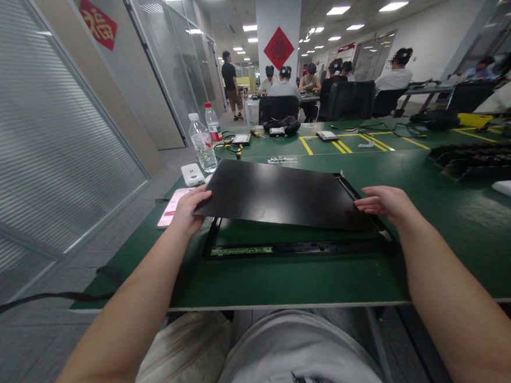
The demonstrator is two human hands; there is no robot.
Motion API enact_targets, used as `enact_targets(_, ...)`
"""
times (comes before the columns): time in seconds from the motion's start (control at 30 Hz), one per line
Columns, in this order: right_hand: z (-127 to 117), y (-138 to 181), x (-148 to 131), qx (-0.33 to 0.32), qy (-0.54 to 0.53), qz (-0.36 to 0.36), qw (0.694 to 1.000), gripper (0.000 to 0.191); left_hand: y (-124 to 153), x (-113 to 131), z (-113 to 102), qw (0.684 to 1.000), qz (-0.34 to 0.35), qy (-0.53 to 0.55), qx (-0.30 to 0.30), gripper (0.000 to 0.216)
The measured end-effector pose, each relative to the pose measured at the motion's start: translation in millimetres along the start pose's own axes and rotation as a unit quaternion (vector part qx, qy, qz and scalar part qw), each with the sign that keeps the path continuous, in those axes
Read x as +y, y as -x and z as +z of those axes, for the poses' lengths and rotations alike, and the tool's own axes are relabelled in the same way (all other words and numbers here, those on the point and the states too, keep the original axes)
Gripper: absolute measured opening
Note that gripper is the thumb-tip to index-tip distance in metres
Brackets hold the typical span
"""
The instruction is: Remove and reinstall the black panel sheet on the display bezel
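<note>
Holding a thin black panel [277,196] tilted over its black frame [294,248] on the green table [460,241]; left hand [189,210] closed on the panel's near-left corner; right hand [385,201] open and flat, fingertips against the right edge. Judged light, stiff, smooth-faced and probably fragile; safest hold is by opposite edges, both hands, never pressing the face.

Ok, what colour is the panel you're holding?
Plain black panel, best seen in the head view.

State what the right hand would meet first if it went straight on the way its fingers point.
The right hand points leftward at the flat black rectangular panel; its right edge probably comes first.
</note>
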State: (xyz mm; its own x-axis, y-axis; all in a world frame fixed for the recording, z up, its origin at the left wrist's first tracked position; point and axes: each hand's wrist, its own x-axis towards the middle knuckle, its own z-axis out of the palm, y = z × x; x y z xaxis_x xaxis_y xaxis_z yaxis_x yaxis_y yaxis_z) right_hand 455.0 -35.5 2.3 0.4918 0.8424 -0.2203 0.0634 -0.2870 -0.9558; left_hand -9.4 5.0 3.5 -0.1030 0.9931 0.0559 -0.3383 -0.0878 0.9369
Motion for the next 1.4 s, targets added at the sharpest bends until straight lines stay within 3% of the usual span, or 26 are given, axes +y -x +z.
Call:
enact_targets(0.57, -4, -7, 4, 0.062, 0.064, -0.03, 0.996, 0.007, 7, -8, 7, 0.996, -0.054, -0.05, -0.042, 0.033)
enact_targets(1.03, -10, -23, 19, 0.068, 0.111, -0.066, 0.989, 0.009, 6, -14, 6, 0.994, -0.082, -0.061, -0.046, 0.036)
enact_targets(1.4, -10, -24, 22, 0.087, 0.257, -0.114, 0.956, 0.017, 7, -14, 9, 0.991, -0.097, -0.095, -0.02, 0.031)
